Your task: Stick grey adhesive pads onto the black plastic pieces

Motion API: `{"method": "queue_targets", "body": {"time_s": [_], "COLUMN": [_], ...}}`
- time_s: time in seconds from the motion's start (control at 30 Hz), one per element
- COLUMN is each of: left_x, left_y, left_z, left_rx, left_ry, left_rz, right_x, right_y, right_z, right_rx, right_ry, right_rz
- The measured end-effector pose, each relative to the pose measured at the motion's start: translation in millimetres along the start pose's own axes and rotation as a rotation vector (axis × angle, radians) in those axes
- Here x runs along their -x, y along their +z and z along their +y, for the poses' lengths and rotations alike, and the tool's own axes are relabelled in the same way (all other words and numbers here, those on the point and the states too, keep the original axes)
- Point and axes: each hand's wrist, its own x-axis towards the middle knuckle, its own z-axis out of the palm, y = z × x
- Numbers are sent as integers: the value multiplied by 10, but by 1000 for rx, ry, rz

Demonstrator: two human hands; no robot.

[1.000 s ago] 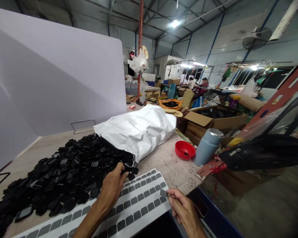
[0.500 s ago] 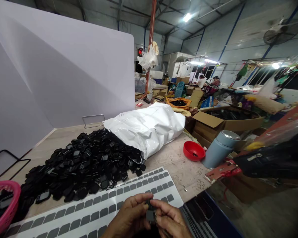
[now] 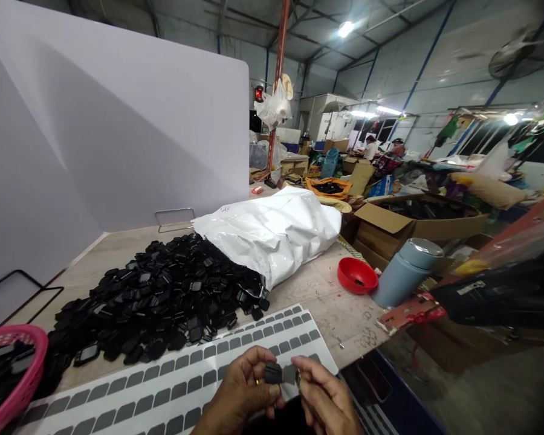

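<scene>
- My left hand (image 3: pixel 242 396) is curled nearly closed, thumb and fingertips pinching a small black piece (image 3: pixel 272 373).
- My right hand (image 3: pixel 325 400) is also pinched shut, thumb and forefinger nipping what looks like a grey sticker (image 3: pixel 291 375).
- The sticker sits at 3 o'clock from the black piece, just touching its edge. The piece's long axis runs roughly 9 to 3, and the left hand is the nearer one.
- Under both hands lies the sticker sheet (image 3: pixel 163 386), its rows running from 8 towards 2 o'clock.
- At 10 o'clock is the pile of black pieces (image 3: pixel 154 302), spilling from a white bag (image 3: pixel 272 232) at 12.
- A pink basket (image 3: pixel 25 386) stands at 9. A red bowl (image 3: pixel 357 275) and a grey flask (image 3: pixel 405 272) stand at 2 on the table (image 3: pixel 340 320).
</scene>
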Motion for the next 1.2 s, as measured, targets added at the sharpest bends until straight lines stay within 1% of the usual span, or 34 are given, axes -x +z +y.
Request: {"method": "queue_targets", "body": {"time_s": [0.07, 0.13, 0.23, 0.3, 0.37, 0.47, 0.63, 0.73, 0.8, 0.9, 1.03, 1.2], "left_x": [21, 26, 16, 17, 24, 17, -42, -30, -11, 3, -3, 6], "left_y": [26, 37, 38, 41, 46, 31, -30, -18, 3, 23, 18, 11], "left_z": [46, 61, 37, 13, -7, -44, -113, -95, -63, -23, -9, -6], "left_rx": [4, -7, -18, -10, 1, 13, 36, 26, 20, 29, 14, -17], "left_ry": [5, -1, -5, -9, -8, 4, 16, -1, -11, -21, -44, -56], "left_rz": [-3, -4, -11, -25, -39, -40, -89, -64, -47, -54, -27, -2], "right_x": [-5, -9, -14, -22, -36, -61, -84, -85, -84, -83, -89, -100], "right_y": [2, 27, 86, 118, 134, 130, 103, 84, 68, 48, 46, 56], "right_z": [-3, 4, 54, 107, 160, 215, 243, 221, 188, 132, 106, 143], "right_rx": [127, 231, 360, 422, 466, 520, 617, 662, 674, 667, 705, 777], "right_ry": [-124, -269, -484, -596, -683, -770, -820, -823, -814, -783, -786, -781], "right_rz": [102, 152, 180, 208, 215, 184, 150, 130, 88, 22, 23, 14]}}
